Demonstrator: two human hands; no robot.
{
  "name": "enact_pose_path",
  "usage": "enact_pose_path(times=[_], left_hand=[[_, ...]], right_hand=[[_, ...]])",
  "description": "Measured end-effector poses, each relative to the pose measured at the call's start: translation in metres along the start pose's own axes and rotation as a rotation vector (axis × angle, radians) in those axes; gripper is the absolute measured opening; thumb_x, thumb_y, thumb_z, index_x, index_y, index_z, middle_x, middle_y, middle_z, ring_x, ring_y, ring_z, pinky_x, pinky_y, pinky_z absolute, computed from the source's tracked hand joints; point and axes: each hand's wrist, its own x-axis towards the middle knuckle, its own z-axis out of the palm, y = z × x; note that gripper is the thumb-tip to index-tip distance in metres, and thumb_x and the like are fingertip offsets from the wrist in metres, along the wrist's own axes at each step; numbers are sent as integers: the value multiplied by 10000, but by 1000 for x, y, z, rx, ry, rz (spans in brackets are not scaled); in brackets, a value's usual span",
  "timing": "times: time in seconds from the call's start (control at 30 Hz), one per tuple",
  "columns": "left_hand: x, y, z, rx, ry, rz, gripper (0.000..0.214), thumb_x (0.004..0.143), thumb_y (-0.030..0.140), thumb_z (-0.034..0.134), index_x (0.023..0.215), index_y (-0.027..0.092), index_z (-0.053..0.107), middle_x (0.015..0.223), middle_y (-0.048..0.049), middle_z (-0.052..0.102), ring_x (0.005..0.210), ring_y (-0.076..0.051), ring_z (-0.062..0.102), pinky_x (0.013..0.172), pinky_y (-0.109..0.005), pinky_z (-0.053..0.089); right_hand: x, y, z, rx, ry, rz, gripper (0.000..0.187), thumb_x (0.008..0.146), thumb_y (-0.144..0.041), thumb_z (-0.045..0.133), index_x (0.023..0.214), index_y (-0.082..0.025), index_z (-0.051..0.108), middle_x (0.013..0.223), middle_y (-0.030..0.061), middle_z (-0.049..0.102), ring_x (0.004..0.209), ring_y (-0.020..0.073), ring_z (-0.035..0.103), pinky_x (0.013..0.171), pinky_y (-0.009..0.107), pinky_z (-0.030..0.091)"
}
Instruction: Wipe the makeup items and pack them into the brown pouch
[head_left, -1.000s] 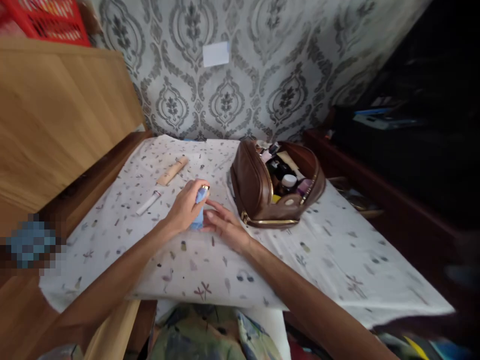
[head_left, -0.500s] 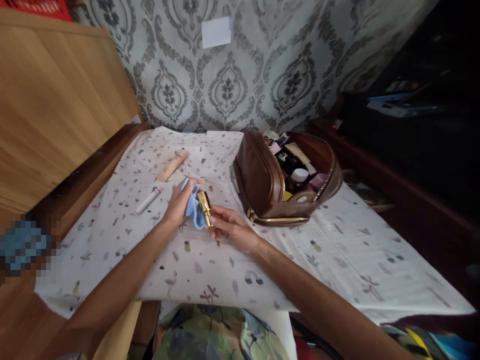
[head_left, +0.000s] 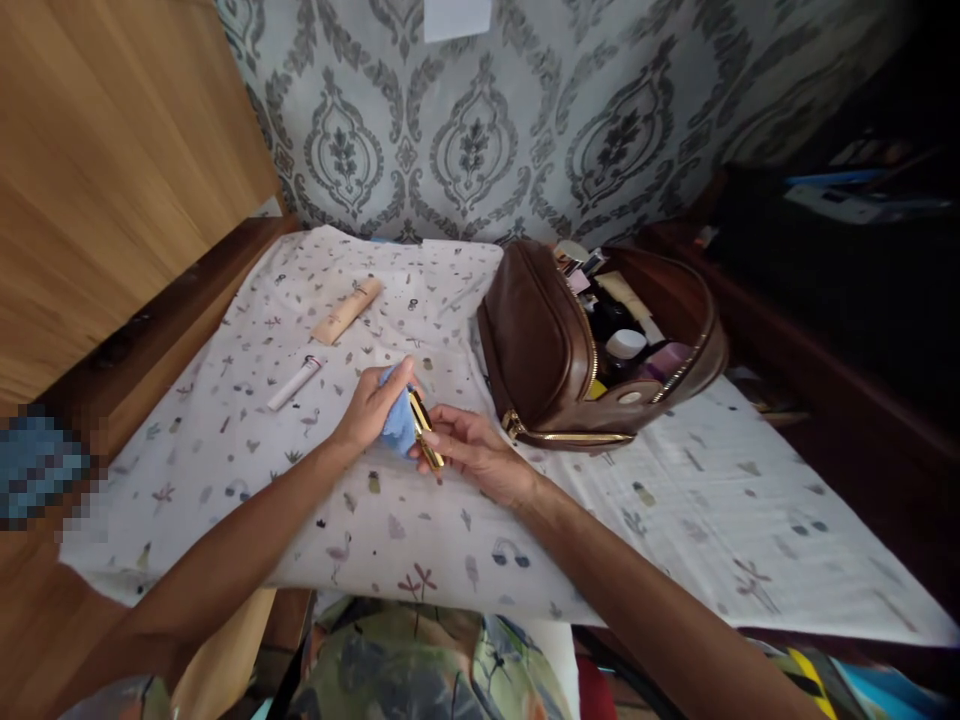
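Note:
My left hand (head_left: 373, 403) is closed on a blue cloth (head_left: 398, 412), which presses against the side of a shiny gold cosmetic container (head_left: 427, 432). The fingers of my right hand (head_left: 474, 452) grip that container, tilted, just above the table. Its exact kind is hard to make out. Left of my hands, a slim pale tube with a dark end (head_left: 295, 383) lies on the printed cloth. Behind it rests a peach squeeze tube (head_left: 346, 311). To the right stands an open brown makeup bag (head_left: 536, 340) full of cosmetics.
A white tablecloth with small prints (head_left: 525, 575) covers the table. Inside the bag, a white-lidded jar (head_left: 625, 344) shows among several items. A wooden panel (head_left: 135, 130) rises at the left, and a patterned wall (head_left: 472, 150) closes off the back.
The gold container has turned in my right hand and now shows a narrower, darker side. My left hand with the cloth has shifted slightly right. The view has tipped down a little.

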Motion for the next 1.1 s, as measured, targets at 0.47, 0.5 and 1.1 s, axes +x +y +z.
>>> enact_pose_path(times=[0.47, 0.5, 1.1], left_hand=[[-8, 3, 14, -51, -145, 29, 611, 874, 755, 547, 1108, 201, 655, 701, 4, 574, 586, -141, 527, 533, -245, 447], [-7, 2, 13, -61, -152, 34, 610, 868, 747, 567, 1127, 200, 644, 737, -2, 591, 624, -146, 554, 571, -247, 477], [4, -8, 3, -222, -276, -78, 490, 767, 545, 821, 992, 176, 589, 610, 63, 553, 406, -56, 487, 358, -169, 319]], right_hand=[[2, 3, -4, 9, 199, -195, 441, 626, -433, 929, 894, -195, 673, 768, -20, 655, 573, 95, 568, 506, 235, 420], [3, 2, -4, 20, 228, -223, 441, 621, -440, 933, 876, -195, 669, 766, -19, 659, 592, 104, 591, 526, 242, 447], [3, -1, -5, 52, 408, -255, 476, 658, -616, 864, 767, -197, 666, 654, -38, 540, 573, 91, 477, 476, 228, 341]])
